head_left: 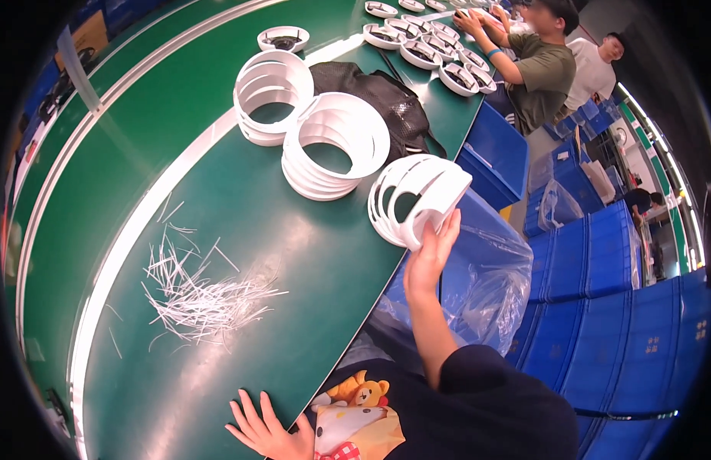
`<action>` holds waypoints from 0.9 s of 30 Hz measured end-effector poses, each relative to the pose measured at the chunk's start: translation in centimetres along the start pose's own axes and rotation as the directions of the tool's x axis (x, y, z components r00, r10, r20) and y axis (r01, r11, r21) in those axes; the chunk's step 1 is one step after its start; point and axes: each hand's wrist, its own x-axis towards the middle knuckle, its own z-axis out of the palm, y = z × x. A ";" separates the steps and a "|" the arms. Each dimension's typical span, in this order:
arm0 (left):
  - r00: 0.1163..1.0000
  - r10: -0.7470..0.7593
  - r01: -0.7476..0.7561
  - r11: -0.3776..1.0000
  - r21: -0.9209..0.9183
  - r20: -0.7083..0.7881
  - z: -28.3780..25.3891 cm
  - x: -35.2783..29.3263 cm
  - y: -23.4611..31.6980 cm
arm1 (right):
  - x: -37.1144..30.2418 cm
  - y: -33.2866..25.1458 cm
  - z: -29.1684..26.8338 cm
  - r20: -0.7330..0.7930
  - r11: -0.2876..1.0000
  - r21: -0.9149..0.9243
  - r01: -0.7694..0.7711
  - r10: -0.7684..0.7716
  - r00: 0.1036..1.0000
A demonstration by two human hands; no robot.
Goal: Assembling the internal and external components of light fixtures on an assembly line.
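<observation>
My right hand [432,257] is at the table's near edge, with its thumb and fingers against the near side of a white plastic ring [445,201]. This ring tops a short, tilted stack of similar rings [382,203]. Low in the picture, my left hand [271,433] lies by the table edge, fingers spread and holding nothing. Two more stacks of white rings, a nearer one [336,188] and a farther one [252,130], stand beyond my right hand. A loose heap of thin white strips [210,307] lies on the green table [294,307].
A black bag [371,88] lies behind the ring stacks. Farther along are white round housings [421,54] with dark parts inside, and a co-worker [543,69]. Beside the table stand a plastic-lined blue bin [486,261] and stacked blue crates [585,261].
</observation>
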 end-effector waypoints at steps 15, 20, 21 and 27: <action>0.999 0.033 -0.031 0.996 0.088 -0.022 1.2 0.6 -0.2 | -3.5 3.7 -6.4 0.277 0.957 -0.199 0.209 -0.150 0.949; 0.996 0.044 -0.036 0.993 0.112 -0.073 1.3 0.4 -0.1 | -2.7 12.2 -14.8 0.593 0.633 -0.700 0.331 0.258 0.763; 0.996 0.052 -0.043 0.991 0.126 -0.066 1.4 0.3 -0.1 | -2.1 14.4 -16.1 0.646 0.529 -0.747 0.404 0.434 0.628; 0.992 0.072 -0.059 0.990 0.129 -0.102 2.1 0.8 0.8 | -2.8 24.4 -19.3 0.846 0.567 -0.396 0.722 0.532 0.046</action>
